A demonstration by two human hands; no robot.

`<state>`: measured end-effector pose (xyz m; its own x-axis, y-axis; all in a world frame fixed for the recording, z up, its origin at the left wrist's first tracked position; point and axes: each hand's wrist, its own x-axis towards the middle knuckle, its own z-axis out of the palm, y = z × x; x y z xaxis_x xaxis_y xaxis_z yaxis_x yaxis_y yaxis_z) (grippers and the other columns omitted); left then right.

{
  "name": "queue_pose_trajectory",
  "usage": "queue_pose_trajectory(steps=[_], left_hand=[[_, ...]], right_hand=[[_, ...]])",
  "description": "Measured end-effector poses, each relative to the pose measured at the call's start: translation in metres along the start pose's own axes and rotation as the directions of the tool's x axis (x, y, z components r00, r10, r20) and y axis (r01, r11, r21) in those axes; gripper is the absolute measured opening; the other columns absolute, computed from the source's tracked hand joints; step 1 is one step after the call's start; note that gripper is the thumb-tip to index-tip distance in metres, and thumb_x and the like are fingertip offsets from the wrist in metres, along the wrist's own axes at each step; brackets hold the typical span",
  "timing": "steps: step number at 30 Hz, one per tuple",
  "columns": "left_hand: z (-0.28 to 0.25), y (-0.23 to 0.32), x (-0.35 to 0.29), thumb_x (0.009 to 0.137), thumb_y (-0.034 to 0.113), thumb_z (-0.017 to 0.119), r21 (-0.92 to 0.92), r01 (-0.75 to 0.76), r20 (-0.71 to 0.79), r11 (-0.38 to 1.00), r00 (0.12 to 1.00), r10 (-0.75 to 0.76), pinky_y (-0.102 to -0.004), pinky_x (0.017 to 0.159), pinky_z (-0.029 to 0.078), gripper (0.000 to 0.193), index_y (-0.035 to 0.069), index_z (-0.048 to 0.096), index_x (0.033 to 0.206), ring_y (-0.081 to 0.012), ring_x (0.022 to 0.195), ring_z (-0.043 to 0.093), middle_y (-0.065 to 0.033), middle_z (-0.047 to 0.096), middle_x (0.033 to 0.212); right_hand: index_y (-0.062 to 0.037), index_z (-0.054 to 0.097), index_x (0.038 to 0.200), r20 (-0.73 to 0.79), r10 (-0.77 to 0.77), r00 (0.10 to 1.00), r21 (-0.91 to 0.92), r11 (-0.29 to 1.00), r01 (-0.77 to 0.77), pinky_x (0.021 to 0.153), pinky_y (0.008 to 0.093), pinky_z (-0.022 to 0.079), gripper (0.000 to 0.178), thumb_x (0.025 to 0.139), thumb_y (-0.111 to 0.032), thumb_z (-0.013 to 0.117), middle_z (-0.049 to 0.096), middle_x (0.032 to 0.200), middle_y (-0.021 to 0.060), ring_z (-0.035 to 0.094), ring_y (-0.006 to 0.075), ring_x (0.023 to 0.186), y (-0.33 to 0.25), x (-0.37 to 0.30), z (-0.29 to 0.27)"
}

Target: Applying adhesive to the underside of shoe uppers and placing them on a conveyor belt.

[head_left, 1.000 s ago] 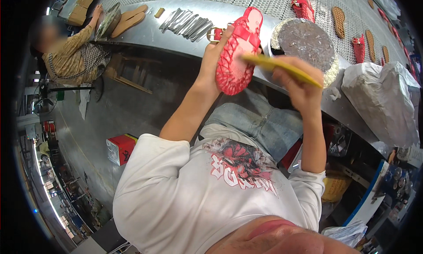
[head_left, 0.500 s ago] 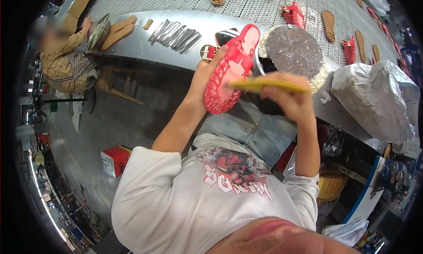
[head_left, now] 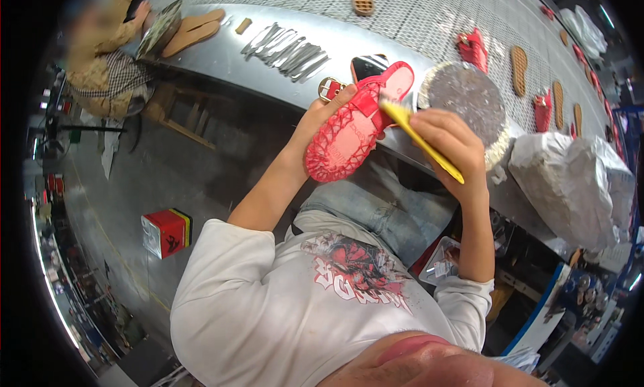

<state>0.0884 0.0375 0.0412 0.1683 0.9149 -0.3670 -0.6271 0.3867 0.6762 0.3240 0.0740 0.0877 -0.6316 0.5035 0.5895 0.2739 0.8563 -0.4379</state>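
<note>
A red shoe upper (head_left: 345, 135), woven over the toe and with a buckled strap, is gripped in my left hand (head_left: 314, 124). Its pale pinkish underside faces up, toe end toward me. My right hand (head_left: 456, 145) is closed round a yellow-handled brush (head_left: 444, 164). The bristles, partly blurred, are at the upper's narrow part, near the heel end; whether they touch it I cannot tell. Just beyond my right hand stands a round container (head_left: 467, 100) with a dark, stained top and a whitish crusted rim.
Thin grey strips (head_left: 285, 53) lie in a row on the metal bench (head_left: 221, 41). Behind, a mesh surface (head_left: 282, 4) carries brown soles (head_left: 518, 70) and red uppers (head_left: 473, 49). A white sack (head_left: 567, 179) rests at right. Another person (head_left: 107, 85) sits far left.
The brush has moved from the front half of the upper up toward its heel end, and its handle has turned from nearly level to slanting down to the right. My left hand keeps its hold.
</note>
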Motion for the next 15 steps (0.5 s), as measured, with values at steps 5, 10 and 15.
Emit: queue_pose_trajectory(steps=[5,10,15], left_hand=[[-0.071,0.02,-0.012,0.097,0.046,0.054,-0.264,-0.135,-0.003,0.955,0.99,0.14,-0.0377,0.064,0.061,0.055,-0.003,0.055,0.122,-0.0268,0.077,0.071,-0.0183,0.069,0.097],[-0.119,0.029,-0.033,0.097,0.055,0.046,-0.23,-0.234,-0.143,0.945,0.968,0.206,-0.0395,0.068,0.063,0.07,-0.007,0.048,0.13,-0.0289,0.082,0.071,-0.0215,0.064,0.113],[-0.135,0.028,-0.047,0.096,0.056,0.049,-0.337,-0.303,-0.18,0.891,0.95,0.255,-0.0367,0.068,0.063,0.069,-0.006,0.05,0.128,-0.0269,0.083,0.071,-0.019,0.065,0.111]], right_hand=[[0.0004,0.066,0.105,0.164,0.124,0.979,0.291,0.942,-0.168,0.075,0.0354,0.053,0.026,0.079,0.0,0.065,0.067,0.096,0.0135,0.066,0.0292,0.086,-0.005,0.044,0.02],[-0.0051,0.066,0.096,0.175,0.007,0.985,0.068,0.998,-0.019,0.072,0.0384,0.052,0.015,0.083,-0.004,0.06,0.066,0.1,0.008,0.065,0.0323,0.079,0.051,0.115,0.08],[-0.0081,0.067,0.095,0.443,-0.007,0.896,-0.259,0.956,0.136,0.072,0.0415,0.053,0.014,0.085,-0.008,0.058,0.066,0.102,0.0042,0.066,0.0311,0.083,0.109,0.152,0.143]])
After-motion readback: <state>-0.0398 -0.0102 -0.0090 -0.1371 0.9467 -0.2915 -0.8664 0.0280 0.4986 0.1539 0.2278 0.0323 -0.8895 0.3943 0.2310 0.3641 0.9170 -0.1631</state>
